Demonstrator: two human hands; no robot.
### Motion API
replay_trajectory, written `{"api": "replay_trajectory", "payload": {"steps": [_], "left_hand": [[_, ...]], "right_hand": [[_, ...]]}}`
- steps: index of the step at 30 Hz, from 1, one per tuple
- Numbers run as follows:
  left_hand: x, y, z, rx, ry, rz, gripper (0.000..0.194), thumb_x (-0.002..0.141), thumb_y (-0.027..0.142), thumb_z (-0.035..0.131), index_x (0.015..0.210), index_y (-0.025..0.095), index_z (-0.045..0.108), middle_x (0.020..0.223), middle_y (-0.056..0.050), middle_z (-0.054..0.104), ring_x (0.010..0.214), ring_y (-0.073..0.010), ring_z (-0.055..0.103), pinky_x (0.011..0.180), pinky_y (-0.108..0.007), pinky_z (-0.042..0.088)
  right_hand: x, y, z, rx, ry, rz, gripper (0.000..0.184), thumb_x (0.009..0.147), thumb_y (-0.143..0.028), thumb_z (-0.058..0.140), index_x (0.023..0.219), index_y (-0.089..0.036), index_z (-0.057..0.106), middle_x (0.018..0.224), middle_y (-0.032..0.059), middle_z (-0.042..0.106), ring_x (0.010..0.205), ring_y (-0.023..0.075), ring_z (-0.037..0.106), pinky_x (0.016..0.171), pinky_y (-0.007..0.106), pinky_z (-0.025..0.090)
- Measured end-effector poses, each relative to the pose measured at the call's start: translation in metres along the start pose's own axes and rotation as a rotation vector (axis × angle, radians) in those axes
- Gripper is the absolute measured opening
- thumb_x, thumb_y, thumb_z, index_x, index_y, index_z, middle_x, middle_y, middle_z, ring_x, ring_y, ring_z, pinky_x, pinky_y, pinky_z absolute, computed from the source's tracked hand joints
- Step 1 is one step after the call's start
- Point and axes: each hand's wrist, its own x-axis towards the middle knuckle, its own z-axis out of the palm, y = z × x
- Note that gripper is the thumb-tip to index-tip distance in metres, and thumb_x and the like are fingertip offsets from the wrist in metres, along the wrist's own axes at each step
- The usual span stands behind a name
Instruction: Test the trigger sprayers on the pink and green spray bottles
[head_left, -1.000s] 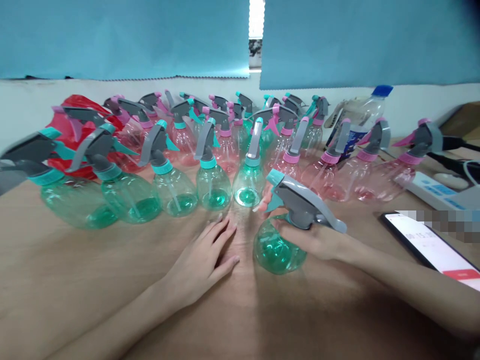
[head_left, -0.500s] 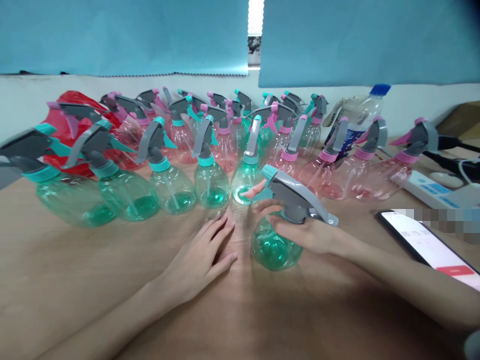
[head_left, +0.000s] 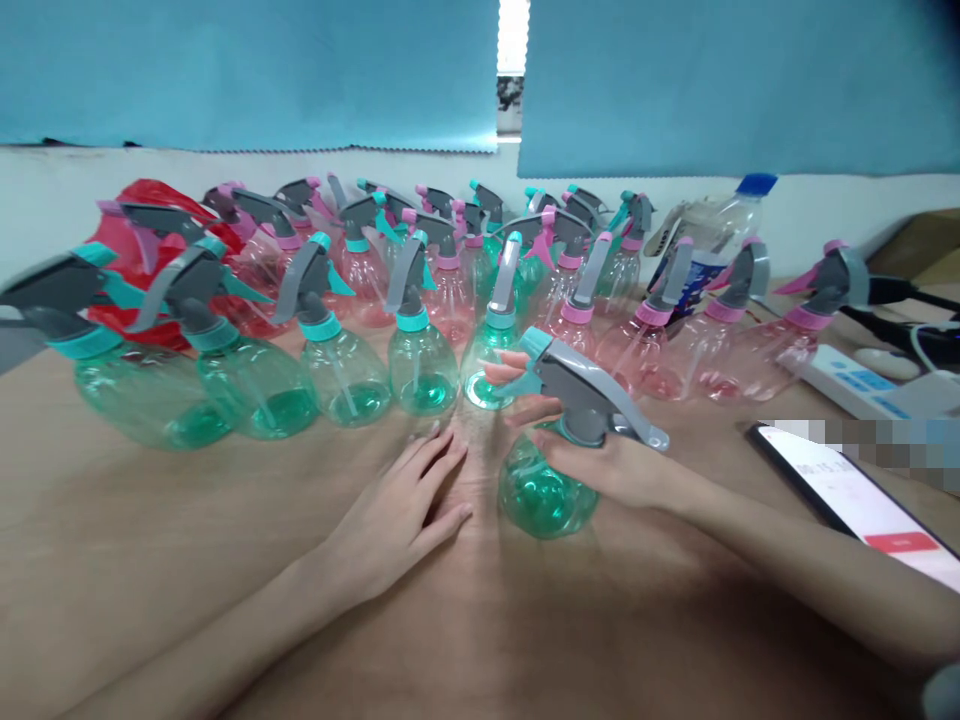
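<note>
My right hand is wrapped round the neck of a green spray bottle with a grey and turquoise trigger head, its fingers reaching towards the trigger. Green liquid shows in the bottom of that bottle, and the nozzle points to the left and away from me. My left hand lies flat on the wooden table, fingers stretched, holding nothing. Just beyond both hands, another green spray bottle stands in the front row.
Several green spray bottles line the left front; several pink ones line the right. More bottles stand behind, beside a red plastic bag. On the right are a phone, a white power strip and a blue-capped clear bottle.
The fingers of my right hand have shifted slightly at the trigger, with more fingertips showing beside it. My left hand stays in place.
</note>
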Motion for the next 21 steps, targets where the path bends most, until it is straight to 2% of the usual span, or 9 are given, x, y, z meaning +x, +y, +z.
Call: {"api": "replay_trajectory", "payload": {"steps": [4,8,14,18,21], "left_hand": [[-0.0009,0.0002,0.0,-0.019,0.014,0.011,0.057,0.097,0.048,0.044,0.146,0.018,0.038,0.154,-0.013,0.035,0.142,-0.0301,0.031,0.114,-0.051,0.03],[-0.002,0.0011,-0.001,-0.019,0.016,0.012,0.057,0.098,0.049,0.043,0.147,0.02,0.036,0.155,-0.011,0.034,0.143,-0.0287,0.029,0.115,-0.049,0.029],[-0.0023,0.0007,-0.0014,-0.007,-0.01,0.004,0.059,0.098,0.051,0.041,0.146,0.017,0.036,0.156,-0.011,0.032,0.144,-0.0283,0.027,0.116,-0.049,0.028],[-0.0016,0.0009,-0.002,0.002,-0.03,0.001,0.06,0.098,0.051,0.04,0.146,0.015,0.036,0.156,-0.012,0.031,0.145,-0.0281,0.026,0.116,-0.05,0.027],[-0.0014,0.0012,-0.0024,0.005,-0.032,0.009,0.06,0.098,0.05,0.041,0.146,0.015,0.036,0.156,-0.012,0.031,0.145,-0.028,0.026,0.117,-0.05,0.027]], "right_hand": [[0.0012,-0.0013,0.0007,-0.01,0.012,0.018,0.059,0.074,-0.009,0.051,0.13,-0.03,0.054,0.119,0.0028,0.066,0.093,0.0196,0.068,0.08,0.034,0.061],[0.0025,-0.0019,0.0015,-0.022,0.008,0.025,0.063,0.076,-0.01,0.051,0.134,-0.031,0.05,0.112,0.0027,0.069,0.104,0.0226,0.066,0.078,0.035,0.062],[0.0031,-0.0024,0.0016,0.007,0.008,-0.012,0.059,0.076,-0.007,0.05,0.13,-0.03,0.055,0.114,0.0033,0.068,0.12,0.0243,0.059,0.089,0.038,0.058],[0.0038,-0.0032,0.0013,-0.013,0.017,-0.002,0.059,0.075,-0.008,0.052,0.13,-0.03,0.055,0.115,0.0037,0.068,0.118,0.0256,0.06,0.09,0.041,0.059],[0.0026,-0.0018,0.0015,-0.003,0.027,0.014,0.06,0.074,-0.008,0.052,0.131,-0.029,0.053,0.122,0.0043,0.065,0.114,0.0245,0.063,0.088,0.039,0.06]]}}
